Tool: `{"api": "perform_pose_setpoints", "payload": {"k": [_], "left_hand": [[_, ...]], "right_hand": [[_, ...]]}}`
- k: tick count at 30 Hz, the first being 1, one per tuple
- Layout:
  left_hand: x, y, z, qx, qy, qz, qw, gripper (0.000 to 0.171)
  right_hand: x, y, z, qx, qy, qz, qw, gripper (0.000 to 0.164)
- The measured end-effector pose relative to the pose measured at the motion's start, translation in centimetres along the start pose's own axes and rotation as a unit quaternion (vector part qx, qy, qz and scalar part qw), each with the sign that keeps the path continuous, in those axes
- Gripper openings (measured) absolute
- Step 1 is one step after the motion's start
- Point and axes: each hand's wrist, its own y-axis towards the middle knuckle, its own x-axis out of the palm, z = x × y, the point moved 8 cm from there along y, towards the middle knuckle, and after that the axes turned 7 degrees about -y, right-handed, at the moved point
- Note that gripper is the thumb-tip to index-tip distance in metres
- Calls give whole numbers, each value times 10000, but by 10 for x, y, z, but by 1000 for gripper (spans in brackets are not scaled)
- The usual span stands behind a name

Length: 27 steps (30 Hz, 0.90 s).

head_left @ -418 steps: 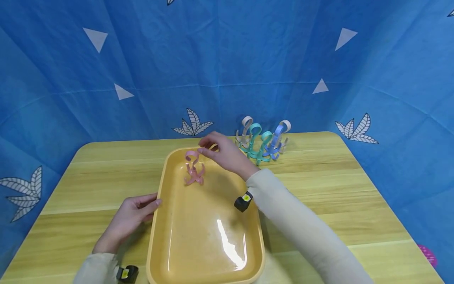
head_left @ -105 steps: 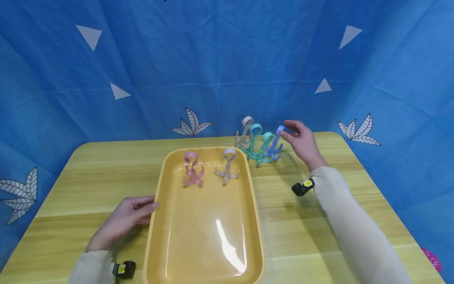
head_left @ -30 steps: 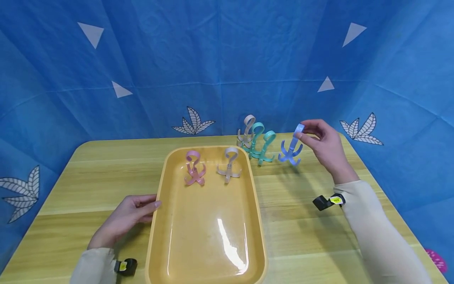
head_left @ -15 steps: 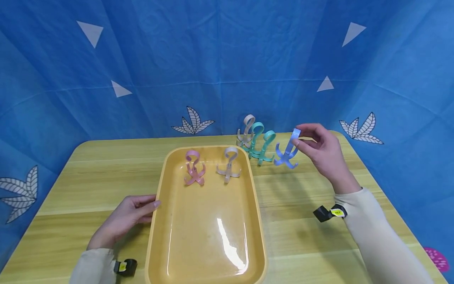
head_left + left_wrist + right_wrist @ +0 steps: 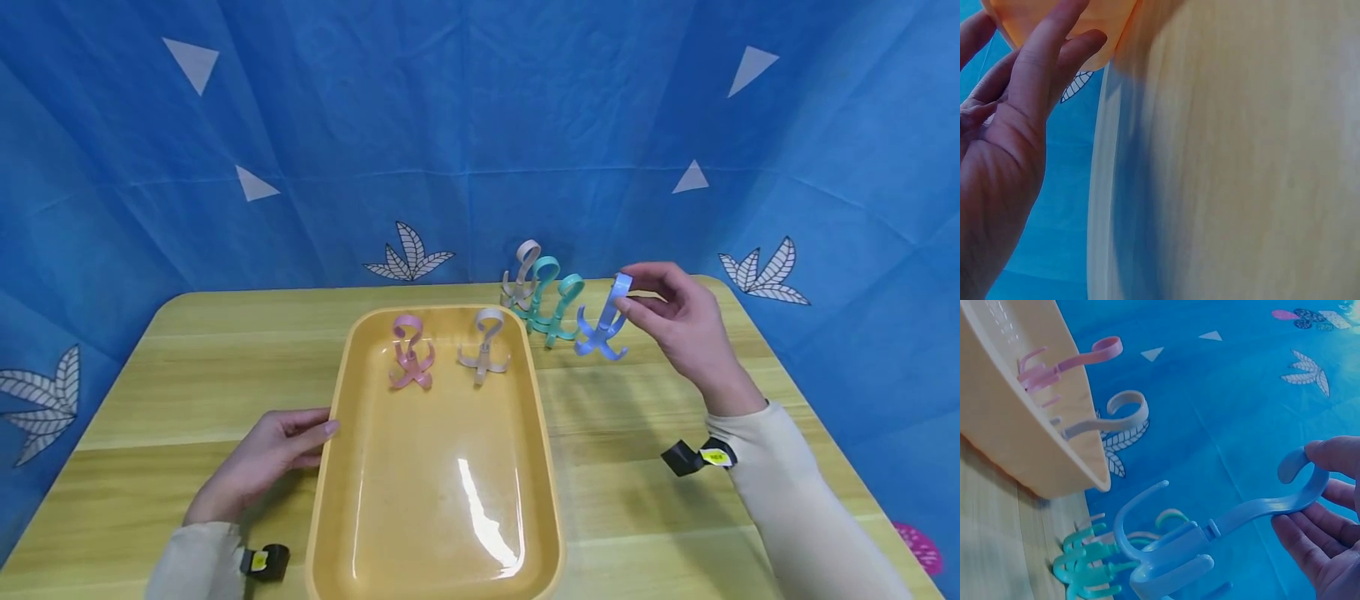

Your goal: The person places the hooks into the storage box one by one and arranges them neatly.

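My right hand (image 5: 678, 321) pinches the curled top of a blue multi-pronged hanging hook (image 5: 1175, 544) between thumb and fingers. It holds the hook nearly upright beside the tray's far right, just right of two green hooks (image 5: 558, 321). Behind those stands a pale grey-white hook (image 5: 519, 283), partly covered. The yellow tray (image 5: 438, 483) has a pink hook (image 5: 412, 362) and a light grey hook (image 5: 483, 358) standing at its far end. At the tray's left side my left hand (image 5: 262, 454) grips the rim, thumb on top; its fingertips are partly hidden behind the edge.
Everything stands on a wooden table (image 5: 225, 358). A blue cloth (image 5: 465, 125) with white triangles and leaf prints hangs along the table's far edge and down both sides. The tray's near end runs out of the head view.
The light grey hook, earlier behind the blue one, now stands in the tray. My right hand has lifted the blue hook rightward from the group, then drifted slightly left. The left hand stays put.
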Motion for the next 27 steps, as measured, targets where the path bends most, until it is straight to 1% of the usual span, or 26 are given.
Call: {"api": "perform_pose_setpoints", "payload": {"k": [5,9,12,15,18,23,27], "left_hand": [[3,1,1,-18,-15,-114,9999,57],[3,1,1,-35,-18,-204,9998,57],[3,0,2,-67,15,-182,9998,58],[1,0,3,-76,98,-90,9999,58],[1,-1,4,-74,109,-85,9999,58],[3,-2,5,-57,48,-309,9995,58],[2,-2,5,-40,175,-383,9991,58]], "right_hand": [[4,-1,-7,-118,207,-164,9996,34],[8,0,-14,-213,106,-239,9994,33],[13,0,-20,-303,43,-319,9990,32],[20,1,-25,-391,-21,-432,9983,32],[27,2,-29,-446,-116,-537,9975,32],[42,4,-33,-512,-185,-755,9957,32],[52,5,-39,-654,-106,-905,9937,31]]}}
